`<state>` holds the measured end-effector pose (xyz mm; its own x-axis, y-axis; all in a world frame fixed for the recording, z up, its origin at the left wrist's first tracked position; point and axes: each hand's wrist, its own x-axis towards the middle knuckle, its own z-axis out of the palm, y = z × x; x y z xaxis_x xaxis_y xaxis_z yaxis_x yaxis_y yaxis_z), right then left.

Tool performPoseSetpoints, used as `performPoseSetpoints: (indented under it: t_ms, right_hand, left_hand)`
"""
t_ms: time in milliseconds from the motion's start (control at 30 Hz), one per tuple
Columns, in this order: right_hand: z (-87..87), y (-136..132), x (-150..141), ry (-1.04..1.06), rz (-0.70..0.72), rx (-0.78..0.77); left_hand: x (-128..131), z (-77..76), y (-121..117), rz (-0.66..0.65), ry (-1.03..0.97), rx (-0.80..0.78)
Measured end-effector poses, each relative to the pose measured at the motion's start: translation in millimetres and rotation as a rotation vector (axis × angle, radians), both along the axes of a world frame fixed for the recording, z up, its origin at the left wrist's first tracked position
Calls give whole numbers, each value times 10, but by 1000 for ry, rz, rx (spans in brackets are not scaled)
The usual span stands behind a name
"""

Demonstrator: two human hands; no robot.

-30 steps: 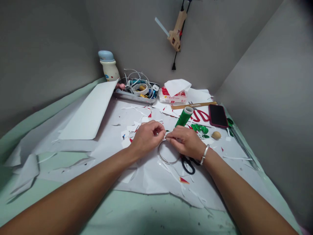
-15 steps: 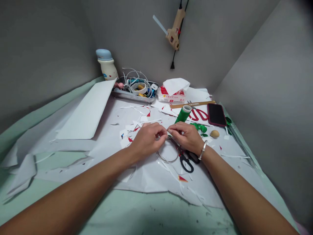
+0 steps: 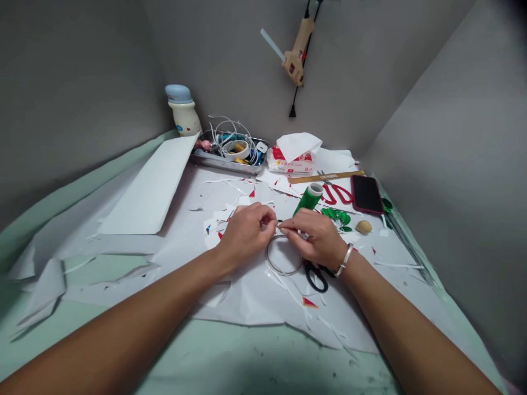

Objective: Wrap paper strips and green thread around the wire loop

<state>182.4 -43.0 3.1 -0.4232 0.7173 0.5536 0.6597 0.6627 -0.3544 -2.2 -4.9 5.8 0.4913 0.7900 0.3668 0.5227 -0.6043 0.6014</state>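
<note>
My left hand (image 3: 249, 229) and my right hand (image 3: 313, 235) meet over the paper, each closed in a pinch, fingertips almost touching. Whatever lies between the fingertips is too small to make out. Just under them a thin metal wire ring (image 3: 284, 273) lies on the white paper. Black-handled scissors (image 3: 316, 277) are partly covered by my right hand. A spool of green thread (image 3: 308, 198) leans behind my right hand. Green leaf-shaped pieces (image 3: 335, 215) lie beyond its knuckles.
At the back stand a metal tray (image 3: 230, 163) of craft supplies, a tissue pack (image 3: 290, 162) and a bottle (image 3: 184, 112). Red-handled scissors (image 3: 341, 193), a phone (image 3: 366, 193) and a round tan object (image 3: 363, 226) are on the right. A glue gun (image 3: 297, 55) hangs above. Folded white card (image 3: 144, 192) rests left.
My right hand has shifted slightly and turned, covering more of the black scissors. The fingertips of both hands stay close together. The whole view has moved a little.
</note>
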Motion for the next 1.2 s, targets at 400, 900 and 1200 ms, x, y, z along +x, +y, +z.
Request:
performPoseSetpoints:
  t_ms: [400, 900, 1200]
  right_hand:
    - [-91, 67, 57, -47, 31, -123]
    - [-77, 73, 57, -55, -3, -62]
    - [-90, 125, 65, 164, -128, -102]
  left_hand:
    - [-9, 12, 26, 11, -150, -72]
    - [-13, 16, 33, 5, -166, -100]
    - [-1, 24, -27, -160, -96, -148]
